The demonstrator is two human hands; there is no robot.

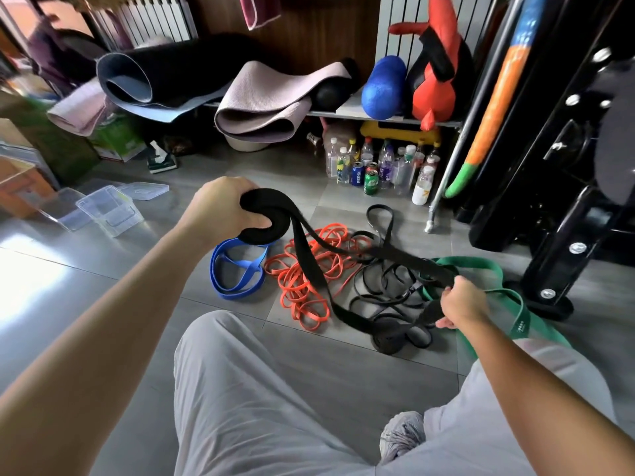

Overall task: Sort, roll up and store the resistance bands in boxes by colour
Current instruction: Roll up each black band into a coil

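My left hand (220,207) grips a partly rolled coil of a wide black band (311,269), held above the floor. The band's loose length runs down and right to my right hand (462,304), which pinches it near the far end. On the floor below lie a blue band (237,274), a tangle of thin orange bands (309,286), several thin black bands (381,286) and a wide green band (508,304). A small black roll (386,340) sits on the floor near my right knee.
Clear plastic boxes (106,211) and a lid stand on the grey tile floor at the left. Bottles and cans (381,166) crowd under a shelf with rolled mats (261,108). A black machine frame (549,207) stands at the right.
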